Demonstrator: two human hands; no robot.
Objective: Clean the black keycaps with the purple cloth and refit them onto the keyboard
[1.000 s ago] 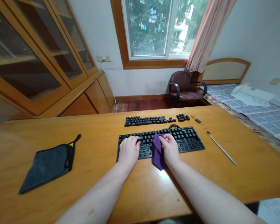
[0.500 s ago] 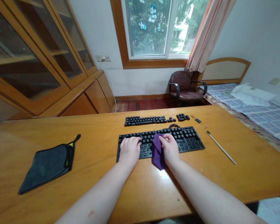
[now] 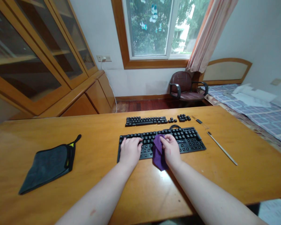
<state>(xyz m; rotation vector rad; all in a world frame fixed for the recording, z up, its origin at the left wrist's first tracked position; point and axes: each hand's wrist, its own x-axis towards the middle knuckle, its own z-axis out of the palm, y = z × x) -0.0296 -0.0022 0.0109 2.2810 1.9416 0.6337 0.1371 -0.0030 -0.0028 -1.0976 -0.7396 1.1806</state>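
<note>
On the wooden table lies a black keyboard with its lower rows of keycaps off, so the small switches show. My left hand rests on its left part, fingers bent over the keys and slightly apart, holding nothing; some fingertips are hidden. A purple cloth is pinched between the thumb and fingers of my right hand. The cloth hangs over the middle of the keyboard and past its near edge. Behind the keyboard, loose black keycaps are laid out in rows.
A wire keycap puller lies right of the keycaps. Near the keyboard's right end is a thin brush with a pale handle. At the left lies a folded grey cloth with a black loop. Beyond the table stands an office chair.
Both hands, the purple cloth and the keyboard stay practically in place. The whole view has shifted very slightly.
</note>
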